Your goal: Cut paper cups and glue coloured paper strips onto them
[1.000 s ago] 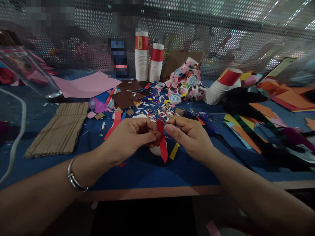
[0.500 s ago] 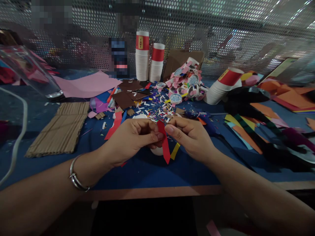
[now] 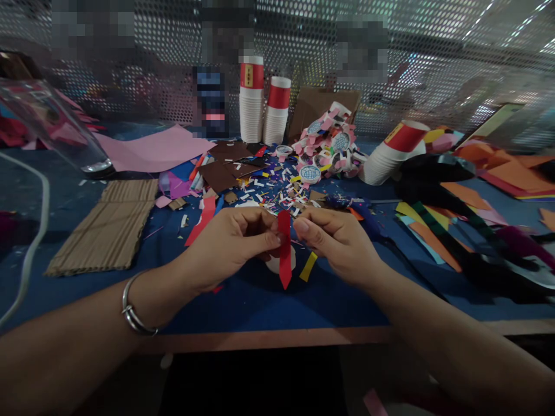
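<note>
In the middle of the head view, a narrow red paper strip with a pointed lower end hangs almost upright. My left hand is closed, pinching the strip's left edge between thumb and fingers. Just right of the strip is my right hand, closed with the thumb pressed on the bent fingers. Whatever it may hold is hidden, and it appears apart from the strip. Behind the strip a white round piece lies on the blue table, partly covered. A small yellow paper piece lies below my right hand.
Paper scraps litter the table beyond my hands. Corrugated cardboard lies at left, a blue glue gun at right. Stacked paper cups and a heap of decorated cup pieces stand behind. A metal mesh panel rises at the back.
The red strip has swung from slanted to nearly upright, its lower tip shifting left. My right fingers have come away from it, and the thin tool-like shape at its top no longer shows.
</note>
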Demonstrator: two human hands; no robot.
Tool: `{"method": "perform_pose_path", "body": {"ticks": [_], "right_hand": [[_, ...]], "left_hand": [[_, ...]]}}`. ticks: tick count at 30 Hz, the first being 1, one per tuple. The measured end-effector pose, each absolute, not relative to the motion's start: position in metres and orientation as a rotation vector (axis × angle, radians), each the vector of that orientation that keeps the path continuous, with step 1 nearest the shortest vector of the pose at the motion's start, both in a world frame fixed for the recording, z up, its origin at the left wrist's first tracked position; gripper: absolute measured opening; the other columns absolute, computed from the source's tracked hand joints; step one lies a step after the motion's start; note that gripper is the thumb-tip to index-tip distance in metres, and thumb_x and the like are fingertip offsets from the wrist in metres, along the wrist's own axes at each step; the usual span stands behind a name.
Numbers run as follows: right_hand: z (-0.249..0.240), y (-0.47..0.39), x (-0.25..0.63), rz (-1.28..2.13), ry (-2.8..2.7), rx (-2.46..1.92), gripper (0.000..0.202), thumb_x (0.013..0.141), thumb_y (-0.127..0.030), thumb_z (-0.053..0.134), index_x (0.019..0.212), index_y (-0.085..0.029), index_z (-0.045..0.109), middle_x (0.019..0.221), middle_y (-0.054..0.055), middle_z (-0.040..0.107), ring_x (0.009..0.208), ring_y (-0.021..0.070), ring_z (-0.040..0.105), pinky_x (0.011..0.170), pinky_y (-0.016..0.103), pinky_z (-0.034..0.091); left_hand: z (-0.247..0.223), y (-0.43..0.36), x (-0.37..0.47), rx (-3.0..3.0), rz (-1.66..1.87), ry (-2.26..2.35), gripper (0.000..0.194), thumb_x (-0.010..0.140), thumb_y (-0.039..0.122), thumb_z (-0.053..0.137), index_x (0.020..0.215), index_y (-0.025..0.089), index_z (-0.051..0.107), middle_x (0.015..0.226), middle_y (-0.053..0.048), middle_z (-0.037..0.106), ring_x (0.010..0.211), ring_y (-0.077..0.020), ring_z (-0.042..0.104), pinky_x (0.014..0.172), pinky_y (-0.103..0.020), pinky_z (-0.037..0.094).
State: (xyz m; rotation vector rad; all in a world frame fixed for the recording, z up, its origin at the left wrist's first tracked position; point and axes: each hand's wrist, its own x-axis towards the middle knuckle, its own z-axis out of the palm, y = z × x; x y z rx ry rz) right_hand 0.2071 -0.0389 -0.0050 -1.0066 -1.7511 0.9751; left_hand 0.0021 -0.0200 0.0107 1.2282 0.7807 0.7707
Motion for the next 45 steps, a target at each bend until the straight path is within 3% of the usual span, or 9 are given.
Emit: {"method": "perform_pose_path", "body": {"ticks": [5,13,20,26,30,33,36,41,45], "right_hand": [[-0.005,-0.039,0.210,1.004,-1.746,-1.010,0.048,0.103,-0.052,0.062,0.069,-0.020,0.052,0.062,-0.006,0.037,0.058,0.0093,0.033,0.053,0.028,0.024],[-0.004,-0.040,0.210,1.024,-1.738,-0.999,0.050,0.103,-0.053,0.062,0.067,-0.020,0.051,0.061,-0.006,0.037,0.057,0.0089,0.032,0.052,0.028,0.024],[-0.008,-0.039,0.211,1.041,-1.666,-1.034,0.049,0.102,-0.056,0.063,0.070,-0.020,0.053,0.062,-0.006,0.036,0.056,0.0088,0.030,0.051,0.028,0.022],[-0.008,-0.039,0.212,1.070,-1.612,-1.029,0.048,0.099,-0.060,0.066,0.074,-0.020,0.060,0.063,-0.006,0.037,0.057,0.0093,0.031,0.050,0.028,0.021],[-0.008,-0.039,0.213,1.105,-1.617,-1.058,0.049,0.098,-0.062,0.066,0.074,-0.020,0.058,0.063,-0.006,0.037,0.056,0.0087,0.029,0.049,0.028,0.019],[-0.008,-0.038,0.213,1.131,-1.649,-1.099,0.052,0.097,-0.065,0.065,0.074,-0.019,0.057,0.063,-0.006,0.037,0.055,0.0082,0.027,0.048,0.027,0.018],[-0.007,-0.038,0.213,1.151,-1.691,-1.118,0.054,0.096,-0.067,0.064,0.073,-0.019,0.058,0.063,-0.006,0.037,0.054,0.0079,0.027,0.048,0.027,0.018],[-0.006,-0.038,0.212,1.205,-1.704,-1.136,0.056,0.095,-0.068,0.064,0.071,-0.018,0.057,0.062,-0.006,0.037,0.054,0.0078,0.029,0.048,0.027,0.018],[-0.005,-0.039,0.211,1.209,-1.720,-1.152,0.056,0.094,-0.068,0.065,0.069,-0.019,0.054,0.064,-0.005,0.039,0.055,0.0081,0.031,0.048,0.027,0.020]], "left_hand": [[0.014,-0.019,0.001,1.327,0.772,0.816,0.010,0.079,0.014,0.077,0.076,0.015,0.067,0.064,0.006,0.064,0.053,-0.0040,0.053,0.049,-0.016,0.040],[0.015,-0.014,-0.008,1.652,0.804,0.915,0.008,0.083,0.023,0.072,0.080,0.017,0.067,0.071,0.002,0.066,0.063,-0.0096,0.059,0.058,-0.022,0.047],[0.018,-0.013,-0.011,1.719,0.744,0.921,0.014,0.087,0.029,0.071,0.086,0.019,0.063,0.070,0.003,0.065,0.057,-0.0099,0.057,0.051,-0.022,0.045],[0.013,-0.009,-0.011,1.560,1.060,0.940,0.037,0.080,0.021,0.080,0.103,0.023,0.052,0.077,0.004,0.068,0.069,-0.0120,0.068,0.061,-0.022,0.055],[0.013,-0.011,-0.013,1.699,1.087,0.944,0.025,0.079,0.021,0.082,0.098,0.019,0.065,0.089,0.000,0.071,0.077,-0.0126,0.068,0.069,-0.024,0.057],[0.015,-0.014,-0.014,1.773,1.046,0.975,0.026,0.084,0.022,0.078,0.109,0.018,0.073,0.091,-0.003,0.074,0.077,-0.0138,0.067,0.069,-0.026,0.056],[0.017,-0.015,-0.014,1.783,1.068,0.948,0.036,0.085,0.023,0.078,0.120,0.019,0.073,0.102,-0.004,0.076,0.083,-0.0144,0.068,0.073,-0.025,0.057],[0.019,-0.014,-0.013,1.709,1.053,0.882,0.033,0.082,0.020,0.078,0.115,0.020,0.075,0.114,-0.005,0.073,0.088,-0.0144,0.068,0.077,-0.025,0.059],[0.016,-0.015,-0.013,1.697,0.984,0.874,0.036,0.084,0.021,0.077,0.120,0.022,0.075,0.111,-0.005,0.072,0.085,-0.0152,0.067,0.077,-0.027,0.058]]}}
